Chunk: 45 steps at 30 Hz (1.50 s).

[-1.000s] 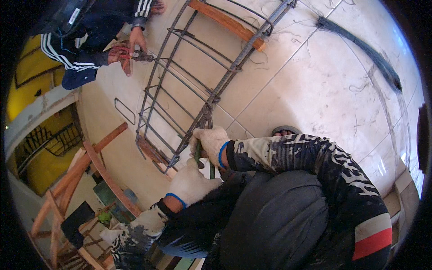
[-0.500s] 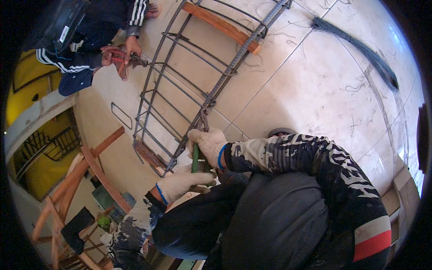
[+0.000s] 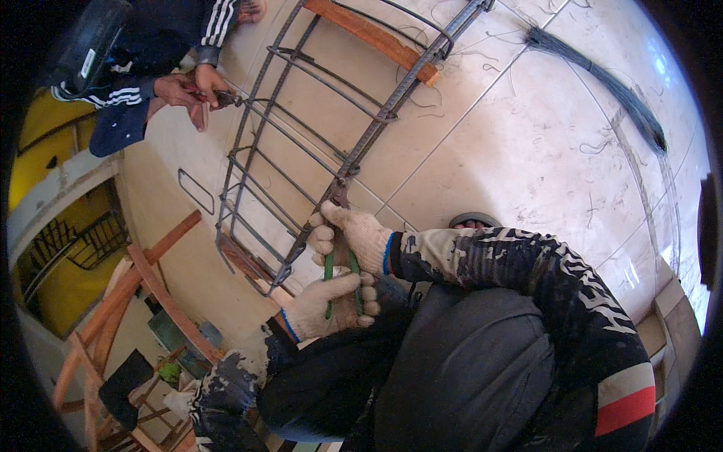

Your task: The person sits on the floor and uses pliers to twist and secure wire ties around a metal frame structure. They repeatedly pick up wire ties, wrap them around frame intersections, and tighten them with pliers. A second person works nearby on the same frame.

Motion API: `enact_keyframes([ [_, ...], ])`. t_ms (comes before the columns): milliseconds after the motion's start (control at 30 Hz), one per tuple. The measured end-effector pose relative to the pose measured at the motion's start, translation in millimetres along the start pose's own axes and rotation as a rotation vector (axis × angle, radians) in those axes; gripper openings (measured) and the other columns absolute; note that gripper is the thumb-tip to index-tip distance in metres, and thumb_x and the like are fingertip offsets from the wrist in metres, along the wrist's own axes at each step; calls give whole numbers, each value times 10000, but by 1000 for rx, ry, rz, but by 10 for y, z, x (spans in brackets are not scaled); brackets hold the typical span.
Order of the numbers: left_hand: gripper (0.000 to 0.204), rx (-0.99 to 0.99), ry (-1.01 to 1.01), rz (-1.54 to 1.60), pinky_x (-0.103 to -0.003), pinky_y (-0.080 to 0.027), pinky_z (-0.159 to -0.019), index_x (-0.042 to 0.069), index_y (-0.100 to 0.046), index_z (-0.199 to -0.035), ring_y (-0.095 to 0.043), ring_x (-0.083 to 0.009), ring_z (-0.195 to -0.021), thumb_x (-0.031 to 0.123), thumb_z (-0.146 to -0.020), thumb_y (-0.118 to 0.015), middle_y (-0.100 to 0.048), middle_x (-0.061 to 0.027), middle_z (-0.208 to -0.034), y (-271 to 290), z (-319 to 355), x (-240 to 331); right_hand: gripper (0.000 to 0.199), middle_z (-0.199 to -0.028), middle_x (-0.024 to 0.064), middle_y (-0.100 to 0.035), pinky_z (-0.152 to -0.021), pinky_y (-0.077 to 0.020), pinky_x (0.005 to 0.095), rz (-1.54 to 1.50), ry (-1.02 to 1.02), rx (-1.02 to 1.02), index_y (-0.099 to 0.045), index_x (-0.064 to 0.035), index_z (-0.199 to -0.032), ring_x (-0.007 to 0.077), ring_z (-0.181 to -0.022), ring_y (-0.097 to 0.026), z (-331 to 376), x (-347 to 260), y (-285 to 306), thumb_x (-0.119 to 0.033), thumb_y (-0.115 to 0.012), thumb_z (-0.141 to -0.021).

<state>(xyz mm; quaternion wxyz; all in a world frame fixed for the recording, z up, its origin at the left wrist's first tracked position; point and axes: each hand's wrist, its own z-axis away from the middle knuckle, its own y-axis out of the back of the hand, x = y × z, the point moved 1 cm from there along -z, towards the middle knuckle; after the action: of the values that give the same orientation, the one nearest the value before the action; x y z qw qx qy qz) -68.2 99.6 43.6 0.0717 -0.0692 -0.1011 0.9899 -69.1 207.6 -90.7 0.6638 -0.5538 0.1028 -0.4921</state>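
My left hand [image 3: 320, 307], in a white work glove with a blue cuff edge, is closed on the green handles of a pair of end-cutting pincers [image 3: 329, 265]. Higher up the same tool, my gloved right hand [image 3: 363, 239] is wrapped round it just below the jaws. Those jaws meet a long bar of a steel rebar cage [image 3: 304, 139] where a stirrup crosses it. Between my hands the two handles stand slightly apart. Whether tie wire sits in the jaws is too small to tell.
Opposite me, a co-worker's hands [image 3: 192, 89] hold a red-handled tool at the cage's far bar. A wooden strip [image 3: 376, 39] lies across the cage. A bundle of dark tie wire [image 3: 602, 84] rests on the tiles at the right. Wooden trestles [image 3: 124, 290] stand at the left.
My left hand has moved a little right and wrapped round the handles, which now show farther apart. My right hand has shifted slightly right. The co-worker's hands have moved slightly.
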Motion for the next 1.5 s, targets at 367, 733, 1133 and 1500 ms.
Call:
enact_keyframes([
  [367,509,120,-83,-401,-362,-646,-861,9,-569,-1421,-730,-239,-1096,425,-1131,-527,-697,-163,-1294,18,238,184,560,-1386,258,-626,-1070,-572,517,266,-18,-173,-452,19,-1453,403,-1248,-656,90,-108,128,-428,-521,-1123],
  [733,267,246,-127,-340,-399,-614,-870,60,-670,-1251,-724,-230,-948,210,-1032,-697,-725,-85,-1139,-263,4,-44,224,-790,35,-565,-781,-608,454,31,-60,55,-540,-96,-1059,222,-716,-604,139,-71,-134,-311,-578,-1107],
  [1133,428,550,-204,-1049,-362,-584,-781,3,-667,-1168,-740,-241,-926,361,-950,-753,-726,-119,-1024,-289,173,16,158,-750,49,-592,-518,-499,396,683,55,521,-607,-87,-988,212,-599,-597,-60,58,-186,-232,-662,-1013],
  [1500,421,-163,-107,-86,-408,-534,-775,84,-575,-1316,-617,-217,-843,203,-929,-691,-615,-56,-982,85,163,17,230,-776,59,-578,-606,-565,475,-220,-7,-50,-588,-57,-1006,253,-606,-596,-38,56,-241,-270,-664,-1049],
])
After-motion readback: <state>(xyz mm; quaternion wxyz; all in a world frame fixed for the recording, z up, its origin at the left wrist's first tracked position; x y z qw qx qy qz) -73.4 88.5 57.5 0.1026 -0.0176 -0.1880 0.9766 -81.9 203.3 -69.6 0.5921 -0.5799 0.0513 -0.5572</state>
